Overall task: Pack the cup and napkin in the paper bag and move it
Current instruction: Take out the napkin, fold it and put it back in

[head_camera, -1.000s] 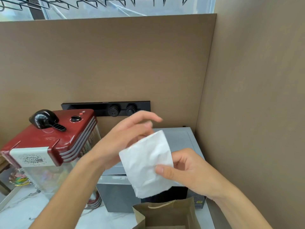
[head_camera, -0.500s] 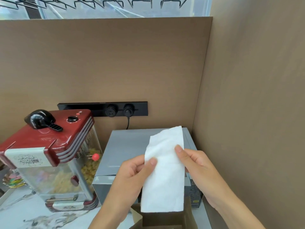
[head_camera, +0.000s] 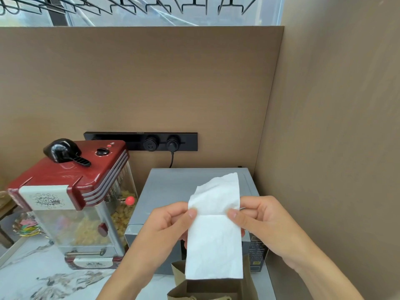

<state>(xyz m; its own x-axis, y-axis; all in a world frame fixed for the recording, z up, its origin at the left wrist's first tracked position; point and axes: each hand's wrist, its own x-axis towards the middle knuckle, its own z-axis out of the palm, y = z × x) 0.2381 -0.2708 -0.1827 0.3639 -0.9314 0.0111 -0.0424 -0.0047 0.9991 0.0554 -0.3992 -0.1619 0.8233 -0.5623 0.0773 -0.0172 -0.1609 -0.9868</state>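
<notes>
A white napkin (head_camera: pixel 214 239) hangs upright between my two hands, its top part folded and bent back. My left hand (head_camera: pixel 166 226) pinches its left edge with thumb and fingers. My right hand (head_camera: pixel 259 221) pinches its right edge at the same height. Directly below the napkin's lower edge stands the open brown paper bag (head_camera: pixel 179 276), seen only at the bottom of the view. No cup is in sight.
A grey microwave (head_camera: pixel 173 187) stands behind the bag against the corner. A red popcorn machine (head_camera: pixel 71 191) is to its left on the white marble counter (head_camera: pixel 32 278). Brown walls close the back and right side; a black socket strip (head_camera: pixel 140 141) is on the back wall.
The napkin went from crumpled in both hands to stretched out flat. My left hand came down to its left edge, and both hands now hold it lower, over the bag.
</notes>
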